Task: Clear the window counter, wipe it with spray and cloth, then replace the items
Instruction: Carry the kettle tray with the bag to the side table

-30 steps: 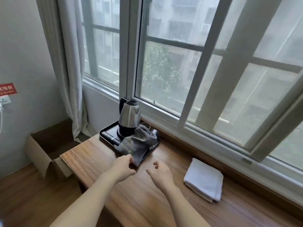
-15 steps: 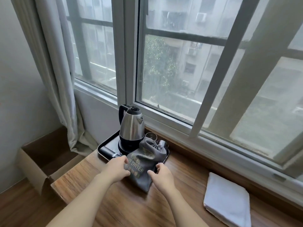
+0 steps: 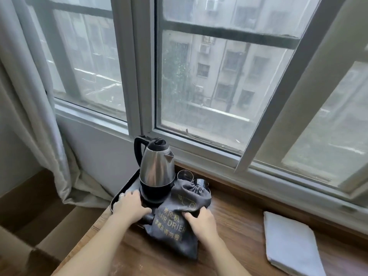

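Grey bag (image 3: 180,220): a drawstring pouch printed "HAIR DRIER", lying half on the black tray (image 3: 123,191) and half on the wooden counter (image 3: 235,236).
Left hand (image 3: 130,205): rests at the tray's near left corner, fingers curled over something dark beside the bag; whether they grip the tray rim I cannot tell.
Right hand (image 3: 200,219): fingers bent and pressing into the bag's right side, gathering its cloth.
Change: half a second ago both hands were just reaching the bag's near edge; now they sit further in, the left one onto the tray.
Bag and hands: the bag lies between them, touching the right fingers.
Kettle (image 3: 156,170): steel, upright on the tray behind the left hand, two glasses (image 3: 185,175) beside it.
Cloth (image 3: 290,244): white, folded, well apart on the right.
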Demonstrator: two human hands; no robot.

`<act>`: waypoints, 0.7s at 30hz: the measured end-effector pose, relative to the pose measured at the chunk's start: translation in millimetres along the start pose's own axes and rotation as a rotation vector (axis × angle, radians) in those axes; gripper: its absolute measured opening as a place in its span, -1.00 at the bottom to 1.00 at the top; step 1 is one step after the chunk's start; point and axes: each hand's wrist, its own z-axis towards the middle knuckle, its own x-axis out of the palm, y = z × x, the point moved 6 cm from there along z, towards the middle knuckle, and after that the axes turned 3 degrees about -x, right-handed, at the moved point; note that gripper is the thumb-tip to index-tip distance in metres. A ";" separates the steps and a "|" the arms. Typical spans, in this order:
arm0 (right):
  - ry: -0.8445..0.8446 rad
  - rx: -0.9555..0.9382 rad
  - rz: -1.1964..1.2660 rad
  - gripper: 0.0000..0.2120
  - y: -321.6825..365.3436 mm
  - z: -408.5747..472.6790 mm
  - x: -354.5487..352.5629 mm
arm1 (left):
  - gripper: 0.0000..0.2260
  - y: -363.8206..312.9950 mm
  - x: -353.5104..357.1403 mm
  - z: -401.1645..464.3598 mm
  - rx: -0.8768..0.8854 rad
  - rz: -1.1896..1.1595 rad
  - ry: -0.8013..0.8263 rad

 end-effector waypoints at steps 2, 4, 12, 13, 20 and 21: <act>-0.058 0.053 0.031 -0.34 2.2 1.4 2.2 | -0.24 11.7 1.0 16.1 -0.027 0.000 0.025; -0.113 0.110 0.042 -0.25 4.2 2.1 4.3 | -0.18 23.8 2.0 30.3 -0.047 -0.016 0.046; -0.243 0.280 0.284 0.13 2.5 11.5 15.6 | -0.07 36.4 4.7 78.3 0.043 -0.082 0.173; -0.246 0.294 0.316 0.16 0.4 13.5 18.2 | -0.05 34.5 5.7 83.3 0.055 -0.094 0.188; -0.227 0.341 0.354 0.22 -10.6 25.4 23.7 | 0.03 20.9 3.8 103.2 0.094 -0.216 0.209; -0.226 0.357 0.354 0.24 -9.9 24.6 23.0 | 0.04 18.6 2.7 104.5 0.093 -0.241 0.213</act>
